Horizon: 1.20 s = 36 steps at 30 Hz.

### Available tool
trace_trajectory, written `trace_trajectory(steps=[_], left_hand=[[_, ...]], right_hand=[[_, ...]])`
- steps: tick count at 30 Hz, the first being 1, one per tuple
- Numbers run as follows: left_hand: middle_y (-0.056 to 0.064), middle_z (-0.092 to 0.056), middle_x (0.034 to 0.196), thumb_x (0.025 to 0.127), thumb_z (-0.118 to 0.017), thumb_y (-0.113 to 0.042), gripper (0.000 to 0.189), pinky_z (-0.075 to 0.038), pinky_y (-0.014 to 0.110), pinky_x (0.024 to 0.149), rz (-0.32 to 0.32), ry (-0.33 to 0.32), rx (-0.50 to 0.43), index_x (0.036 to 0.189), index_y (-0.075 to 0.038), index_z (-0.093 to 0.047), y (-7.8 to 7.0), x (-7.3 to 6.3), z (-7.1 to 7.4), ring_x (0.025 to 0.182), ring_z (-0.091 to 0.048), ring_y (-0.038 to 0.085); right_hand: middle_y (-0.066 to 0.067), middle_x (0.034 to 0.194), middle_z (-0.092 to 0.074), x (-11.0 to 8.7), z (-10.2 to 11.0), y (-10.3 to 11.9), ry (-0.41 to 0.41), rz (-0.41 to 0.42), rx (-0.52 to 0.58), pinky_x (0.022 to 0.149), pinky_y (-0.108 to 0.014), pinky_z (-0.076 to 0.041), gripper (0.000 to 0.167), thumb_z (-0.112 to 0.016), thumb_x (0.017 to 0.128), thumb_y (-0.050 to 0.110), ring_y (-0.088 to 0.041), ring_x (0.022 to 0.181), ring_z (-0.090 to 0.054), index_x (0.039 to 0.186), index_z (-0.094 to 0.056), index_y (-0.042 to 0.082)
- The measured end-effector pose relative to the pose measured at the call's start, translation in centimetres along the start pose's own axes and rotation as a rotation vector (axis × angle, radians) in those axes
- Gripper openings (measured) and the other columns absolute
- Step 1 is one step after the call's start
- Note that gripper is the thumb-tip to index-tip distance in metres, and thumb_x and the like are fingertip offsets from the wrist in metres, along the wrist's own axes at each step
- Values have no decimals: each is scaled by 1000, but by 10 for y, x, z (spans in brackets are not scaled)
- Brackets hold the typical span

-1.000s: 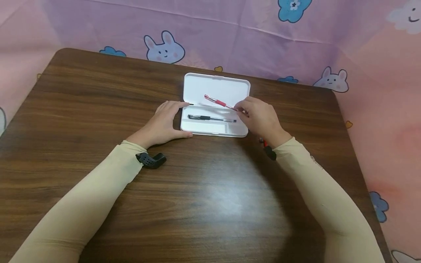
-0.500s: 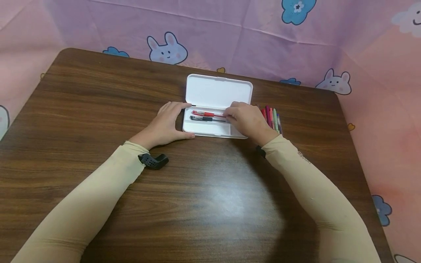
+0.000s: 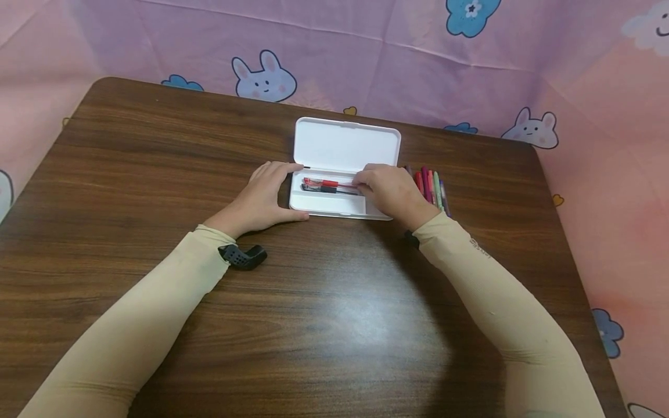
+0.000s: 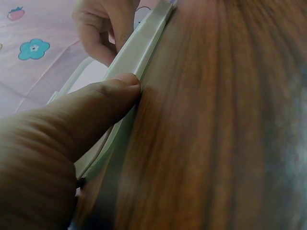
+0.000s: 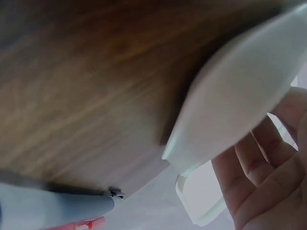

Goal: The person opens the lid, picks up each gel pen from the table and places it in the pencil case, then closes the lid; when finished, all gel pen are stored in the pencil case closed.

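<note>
Head view: spreads the left hand [image 3: 256,200], thumb well apart from fingers, around the left end of the white pencil case [image 3: 329,204], open on the brown table [image 3: 313,319], lid [image 3: 347,144] at the back. Brings fingertips of the right hand [image 3: 393,190] together over the right part of a red pen [image 3: 330,183], inside the rear compartment, with a black pen [image 3: 329,190] just in front. Cannot tell a pinch from a press there. Includes coloured markers [image 3: 427,184] right of the case.

Left wrist view: shows the left thumb straight against the case's front edge, right fingers bent beyond.

Right wrist view: shows right fingers loosely bent behind the case's white wall, fingertips hidden.
</note>
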<state>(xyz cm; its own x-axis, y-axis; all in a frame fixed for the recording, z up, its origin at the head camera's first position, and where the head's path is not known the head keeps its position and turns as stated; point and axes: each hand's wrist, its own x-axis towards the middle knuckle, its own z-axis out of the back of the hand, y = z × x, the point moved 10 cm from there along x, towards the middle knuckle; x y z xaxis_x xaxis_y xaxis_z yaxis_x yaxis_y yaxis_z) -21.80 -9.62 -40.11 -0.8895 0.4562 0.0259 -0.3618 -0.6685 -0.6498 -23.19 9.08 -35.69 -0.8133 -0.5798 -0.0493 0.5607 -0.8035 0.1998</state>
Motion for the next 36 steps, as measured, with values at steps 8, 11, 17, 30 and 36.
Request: trace_trajectory(steps=[8, 11, 17, 30, 36], left_hand=[[14, -40, 158, 80, -87, -52, 102, -7, 51, 129, 7, 7, 0, 158, -10, -37, 0, 0, -1, 151, -29, 32], [14, -40, 158, 80, -87, -52, 102, -7, 52, 129, 5, 5, -1, 158, -10, -36, 0, 0, -1, 151, -29, 33], [16, -39, 159, 80, -87, -51, 103, -7, 53, 129, 6, 2, 7, 158, -10, -36, 0, 1, -1, 152, -28, 34], [16, -39, 158, 80, -87, -50, 102, -10, 57, 128, 12, 1, 7, 158, -8, -36, 2, -1, 1, 150, -30, 35], [16, -39, 158, 80, -87, -50, 102, -10, 56, 128, 5, 5, 10, 158, -8, -36, -1, 1, 0, 150, -30, 35]], right_hand=[[-5, 117, -74, -3, 0, -2, 39, -11, -3, 92, -41, -60, 25, -67, 102, 19, -21, 102, -69, 125, -76, 13], [-5, 120, -73, -9, 7, -5, 29, -24, 5, 94, -42, -59, 26, -68, 101, 20, -23, 107, -69, 125, -75, 14], [-9, 112, -70, -45, 38, -40, -126, -109, 151, 81, -42, -58, 22, -69, 99, 13, -24, 99, -67, 121, -72, 7], [-24, 132, -59, -138, 16, -151, 22, -579, 615, 82, -41, -64, 46, -64, 103, 18, -34, 110, -66, 142, -50, -1], [-26, 131, -59, -144, 4, -152, 42, -582, 605, 79, -34, -64, 45, -65, 102, 15, -33, 111, -64, 141, -51, -4]])
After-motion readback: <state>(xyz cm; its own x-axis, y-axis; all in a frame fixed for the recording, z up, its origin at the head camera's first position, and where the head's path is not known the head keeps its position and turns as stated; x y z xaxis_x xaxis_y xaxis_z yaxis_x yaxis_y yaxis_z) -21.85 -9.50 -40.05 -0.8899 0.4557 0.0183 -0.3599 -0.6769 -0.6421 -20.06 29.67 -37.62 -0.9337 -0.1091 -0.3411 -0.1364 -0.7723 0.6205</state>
